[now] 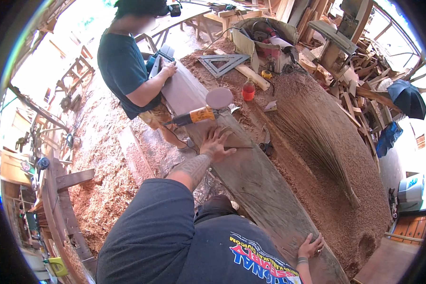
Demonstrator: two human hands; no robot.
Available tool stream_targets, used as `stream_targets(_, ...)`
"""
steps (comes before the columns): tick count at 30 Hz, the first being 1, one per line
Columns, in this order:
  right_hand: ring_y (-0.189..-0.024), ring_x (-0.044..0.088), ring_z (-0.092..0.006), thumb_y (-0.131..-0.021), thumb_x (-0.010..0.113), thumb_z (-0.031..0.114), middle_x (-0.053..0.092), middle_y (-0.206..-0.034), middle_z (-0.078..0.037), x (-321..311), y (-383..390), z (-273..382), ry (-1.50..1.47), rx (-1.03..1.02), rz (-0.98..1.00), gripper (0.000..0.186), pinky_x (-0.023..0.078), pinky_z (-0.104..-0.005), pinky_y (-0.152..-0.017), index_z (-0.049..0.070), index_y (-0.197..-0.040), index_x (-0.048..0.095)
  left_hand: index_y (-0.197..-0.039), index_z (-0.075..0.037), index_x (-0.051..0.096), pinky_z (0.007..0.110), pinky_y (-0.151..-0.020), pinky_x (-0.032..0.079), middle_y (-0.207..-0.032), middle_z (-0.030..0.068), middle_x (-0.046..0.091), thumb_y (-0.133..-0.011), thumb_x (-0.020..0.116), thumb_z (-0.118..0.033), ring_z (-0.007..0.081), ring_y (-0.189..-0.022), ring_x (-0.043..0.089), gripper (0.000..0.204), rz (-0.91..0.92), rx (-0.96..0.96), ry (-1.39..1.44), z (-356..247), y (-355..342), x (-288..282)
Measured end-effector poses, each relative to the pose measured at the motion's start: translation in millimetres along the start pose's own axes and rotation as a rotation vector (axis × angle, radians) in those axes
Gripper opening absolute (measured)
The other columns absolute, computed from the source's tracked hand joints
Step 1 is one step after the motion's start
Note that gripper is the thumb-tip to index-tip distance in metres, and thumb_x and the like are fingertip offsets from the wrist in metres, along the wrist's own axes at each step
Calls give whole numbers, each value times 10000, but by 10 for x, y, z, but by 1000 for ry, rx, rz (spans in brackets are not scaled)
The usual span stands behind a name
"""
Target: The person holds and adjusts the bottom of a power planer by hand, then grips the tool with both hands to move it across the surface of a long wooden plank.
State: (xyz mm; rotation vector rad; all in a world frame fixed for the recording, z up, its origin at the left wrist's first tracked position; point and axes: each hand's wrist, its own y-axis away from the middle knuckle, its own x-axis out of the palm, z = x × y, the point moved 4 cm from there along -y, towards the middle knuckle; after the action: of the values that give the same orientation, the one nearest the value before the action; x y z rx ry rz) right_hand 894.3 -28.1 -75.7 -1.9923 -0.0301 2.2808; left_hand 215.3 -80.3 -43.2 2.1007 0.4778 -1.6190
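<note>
A long weathered wooden plank (260, 189) runs from the upper middle to the lower right. My left hand (216, 143) lies on it with spread fingers, just below an orange-and-black angle grinder (199, 116) with a round sanding disc (219, 98). By its thumb a thin dark line or stick (244, 147) crosses the wood; which it is I cannot tell. Lower down, my right hand (311, 247) rests at the plank's right edge, fingers stretched out, a ring on one. Across the plank's far, paler end, a co-worker's hand (168, 68) holds a teal power planer (158, 61).
Right of the plank lie a stick broom (317, 151), a metal triangle square (222, 64), a red bottle (248, 90) and a yellow tape measure (266, 75). A tool box (270, 47) and scrap wood (364, 94) stand behind. Wood shavings (99, 189) cover the ground at left.
</note>
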Motion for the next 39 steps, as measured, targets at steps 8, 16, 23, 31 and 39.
stream_targets(8,-1486,366,-415,-1061,621,453,453,-1559,-222,-19,4,16,7,11,20,612,297,-551,-1234,97,-1542,494,-1660,-308,332,590,-1328,37,-1753,168,220,-899,593,-788,415,-1640,112,936,11,-14,15,-14,14,-26)
stream_targets(16,-1493,362,-409,-1065,598,488,453,-1568,-218,-39,2,28,-13,38,49,624,283,-552,-1242,107,-1549,492,-1661,-310,333,597,-1323,55,-1753,162,221,-897,599,-784,436,-1630,128,938,10,-14,9,-3,20,-20)
stream_targets(23,-1491,374,-404,-1064,588,509,463,-1571,-207,-44,4,29,30,24,31,628,275,-548,-1245,119,-1549,504,-1665,-308,329,600,-1323,51,-1757,153,221,-890,603,-785,440,-1631,118,950,14,-17,6,-3,20,-19)
stream_targets(31,-1485,350,-429,-1064,606,466,450,-1573,-223,-43,5,24,13,17,42,633,268,-572,-1241,96,-1561,478,-1659,-266,354,553,-1339,16,-1762,153,211,-924,587,-743,388,-1649,82,906,38,-11,2,-58,54,-133)
stream_targets(39,-1490,346,-429,-1060,612,466,449,-1582,-226,-19,0,-1,1,19,42,625,258,-576,-1243,111,-1557,484,-1653,-276,356,583,-1328,26,-1748,160,236,-901,611,-765,405,-1639,107,933,-1,8,14,-11,22,-41)
